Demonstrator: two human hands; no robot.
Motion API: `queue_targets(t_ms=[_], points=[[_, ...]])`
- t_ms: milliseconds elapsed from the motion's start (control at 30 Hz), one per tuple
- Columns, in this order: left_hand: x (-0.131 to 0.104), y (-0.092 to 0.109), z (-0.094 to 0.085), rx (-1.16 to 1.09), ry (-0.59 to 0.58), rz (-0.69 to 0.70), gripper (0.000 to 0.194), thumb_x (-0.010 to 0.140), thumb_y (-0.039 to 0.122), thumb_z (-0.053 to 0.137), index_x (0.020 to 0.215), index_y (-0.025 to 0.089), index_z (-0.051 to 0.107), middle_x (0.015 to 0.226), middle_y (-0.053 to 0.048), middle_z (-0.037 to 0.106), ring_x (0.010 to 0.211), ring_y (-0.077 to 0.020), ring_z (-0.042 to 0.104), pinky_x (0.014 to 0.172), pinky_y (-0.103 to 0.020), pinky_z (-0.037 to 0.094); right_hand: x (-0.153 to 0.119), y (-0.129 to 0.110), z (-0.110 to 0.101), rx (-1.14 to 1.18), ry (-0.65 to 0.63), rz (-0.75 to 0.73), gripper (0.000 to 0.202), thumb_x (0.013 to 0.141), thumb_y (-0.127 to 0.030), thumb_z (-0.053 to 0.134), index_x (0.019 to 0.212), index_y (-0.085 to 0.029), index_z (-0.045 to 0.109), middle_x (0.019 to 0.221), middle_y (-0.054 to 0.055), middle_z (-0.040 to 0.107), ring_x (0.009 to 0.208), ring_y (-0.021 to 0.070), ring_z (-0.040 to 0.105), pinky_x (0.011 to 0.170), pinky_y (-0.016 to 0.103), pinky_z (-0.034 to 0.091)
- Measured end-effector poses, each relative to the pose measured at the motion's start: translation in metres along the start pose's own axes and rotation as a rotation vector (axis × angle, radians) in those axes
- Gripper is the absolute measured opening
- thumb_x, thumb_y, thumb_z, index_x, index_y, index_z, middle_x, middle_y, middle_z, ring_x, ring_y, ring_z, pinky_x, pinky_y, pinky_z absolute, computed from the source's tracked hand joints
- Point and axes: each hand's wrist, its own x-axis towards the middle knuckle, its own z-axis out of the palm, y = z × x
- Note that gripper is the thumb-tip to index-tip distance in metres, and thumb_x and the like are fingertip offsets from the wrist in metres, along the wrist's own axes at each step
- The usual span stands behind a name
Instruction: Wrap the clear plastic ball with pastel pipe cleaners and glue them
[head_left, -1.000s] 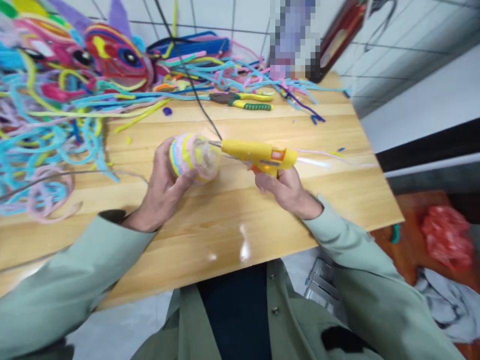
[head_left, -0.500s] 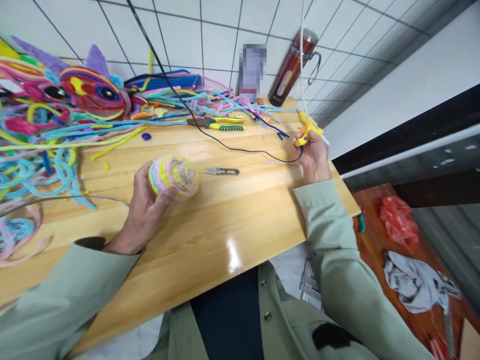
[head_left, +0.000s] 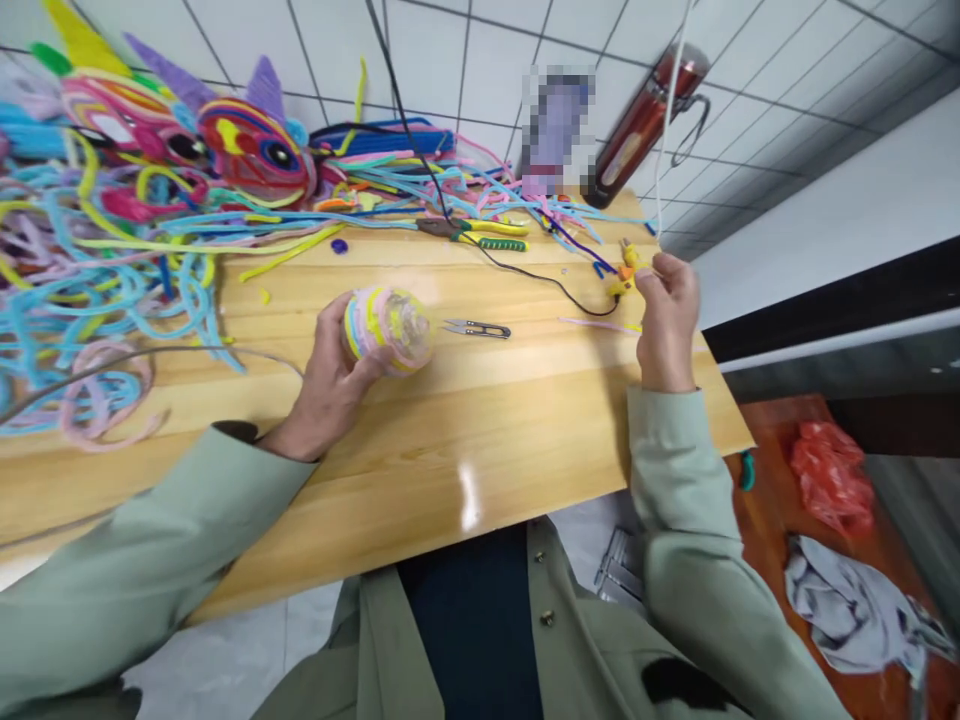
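My left hand (head_left: 334, 375) is wrapped round a clear plastic bottle (head_left: 386, 330), tilted with its bare clear end to the right. Bands of pink, yellow and blue fuzzy pipe cleaner wind round the bottle. Close to that end, thread snips (head_left: 478, 328) lie on the table. At the right, my right hand (head_left: 670, 315) is raised with thumb and fingers pinched together; what they hold, if anything, I cannot make out. Just left of and partly behind it is a yellow hot glue gun (head_left: 624, 272), its black cord running left across the wood.
Loose pipe cleaners (head_left: 180, 295) heap on the left of the table (head_left: 450, 430). Behind are colourful pipe-cleaner figures (head_left: 259, 155), pliers (head_left: 502, 243) with green-yellow handles and a red flask (head_left: 645, 125) against the tiled wall. A white cord (head_left: 673, 90) hangs near my right hand.
My right hand has let go of the glue gun's handle and risen, its fingers now pinched. The view has shifted left, and my left hand still holds the bottle.
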Motion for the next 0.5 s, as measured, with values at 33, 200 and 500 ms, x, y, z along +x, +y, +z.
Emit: queue_targets(t_ms=[33, 200, 500], points=[[0.000, 0.001, 0.000, 0.003, -0.011, -0.007, 0.077, 0.102, 0.071, 0.077, 0.161, 0.030, 0.051, 0.152, -0.008, 0.062, 0.134, -0.0336, 0.062, 0.121, -0.057, 0.056, -0.004, -0.023, 0.012, 0.052, 0.209, 0.041, 0.052, 0.111, -0.073, 0.054, 0.126, -0.025, 0.069, 0.121, 0.014, 0.080, 0.112, 0.0260, 0.070, 0.096, 0.043, 0.058], [0.003, 0.004, 0.003, -0.017, 0.014, -0.062, 0.080, 0.100, 0.076, 0.075, 0.158, 0.028, 0.050, 0.153, -0.012, 0.063, 0.140, -0.0354, 0.063, 0.122, -0.058, 0.055, -0.013, -0.138, 0.077, -0.064, -0.090, -0.136, 0.030, 0.110, -0.052, 0.067, 0.124, -0.027, 0.076, 0.125, 0.009, 0.082, 0.121, 0.0298, 0.075, 0.111, 0.052, 0.058], [0.007, 0.006, 0.007, -0.081, 0.039, -0.061, 0.076, 0.099, 0.078, 0.075, 0.154, 0.030, 0.055, 0.149, -0.013, 0.066, 0.136, -0.0361, 0.068, 0.119, -0.058, 0.058, -0.003, -0.120, 0.102, -0.482, -0.539, 0.003, 0.021, 0.100, -0.024, 0.066, 0.119, -0.017, 0.073, 0.122, 0.021, 0.074, 0.118, 0.0371, 0.067, 0.105, 0.052, 0.056]])
